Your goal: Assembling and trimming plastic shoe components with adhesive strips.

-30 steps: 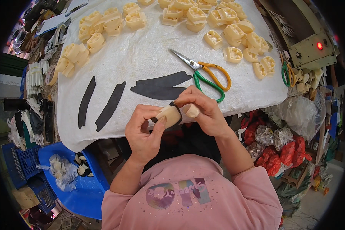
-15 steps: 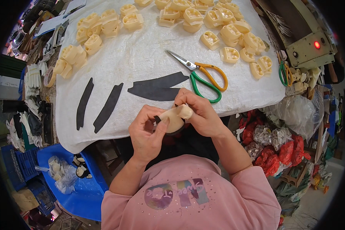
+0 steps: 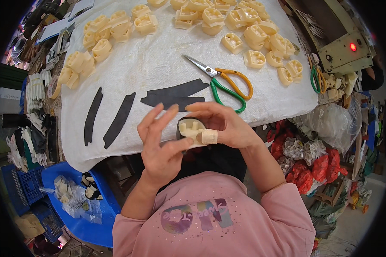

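My right hand (image 3: 225, 125) holds a cream plastic shoe heel (image 3: 188, 127), its hollow ribbed side facing up, with a black strip (image 3: 179, 128) around its outer edge. Beige tape wraps the right thumb. My left hand (image 3: 158, 143) has its fingers stretched apart over the near side of the table, and its thumb tip touches the heel. Just beyond the hands lie overlapping black strips (image 3: 171, 92). Open-bladed scissors (image 3: 216, 73) with one orange and one green handle rest to their right. Two more black strips (image 3: 119, 121) lie at the left.
Many cream heels (image 3: 255, 36) are heaped across the far side of the white-covered table (image 3: 128, 64). A blue tub (image 3: 103, 214) with plastic bags stands low at the left. Red bags (image 3: 319, 169) lie below at the right, under a machine (image 3: 345, 53) with a red light.
The heel has turned so its hollow side faces up. My left fingers have come off it and spread, leaving the thumb in contact. My right hand keeps its hold.
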Demonstrator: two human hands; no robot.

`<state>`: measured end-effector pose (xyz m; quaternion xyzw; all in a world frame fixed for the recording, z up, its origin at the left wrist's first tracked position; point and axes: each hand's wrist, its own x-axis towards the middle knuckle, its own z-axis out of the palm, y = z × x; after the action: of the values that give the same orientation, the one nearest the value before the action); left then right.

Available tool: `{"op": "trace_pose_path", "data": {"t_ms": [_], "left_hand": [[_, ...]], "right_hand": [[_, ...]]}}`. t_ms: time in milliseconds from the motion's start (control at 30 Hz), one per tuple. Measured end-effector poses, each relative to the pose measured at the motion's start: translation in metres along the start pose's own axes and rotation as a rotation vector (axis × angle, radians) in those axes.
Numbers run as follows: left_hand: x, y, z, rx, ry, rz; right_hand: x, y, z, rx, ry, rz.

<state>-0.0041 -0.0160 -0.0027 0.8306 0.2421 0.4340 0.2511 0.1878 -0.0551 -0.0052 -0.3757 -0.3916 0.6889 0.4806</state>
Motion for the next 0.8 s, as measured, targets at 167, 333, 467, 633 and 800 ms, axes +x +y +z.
{"op": "trace_pose_path", "data": {"t_ms": [167,333,467,633,800], "left_hand": [[-0.006,-0.011,-0.005,-0.239,-0.036,-0.047],[-0.009,-0.021,0.006,-0.872,-0.133,-0.458],[-0.003,0.001,0.01,-1.404,-0.135,-0.796],[-0.011,0.007,0.02,-1.24,0.052,-0.799],[-0.016,0.001,0.02,-1.16,-0.027,-0.722]], "right_hand": [[0.0,-0.002,-0.001,-0.419,0.11,-0.391],[0.002,-0.011,0.011,-0.861,0.049,-0.622],[0.002,0.011,0.02,-0.738,0.095,-0.616],[0.007,0.026,0.021,-0.622,0.141,-0.575],[0.006,0.016,0.025,-0.298,0.13,-0.285]]}}
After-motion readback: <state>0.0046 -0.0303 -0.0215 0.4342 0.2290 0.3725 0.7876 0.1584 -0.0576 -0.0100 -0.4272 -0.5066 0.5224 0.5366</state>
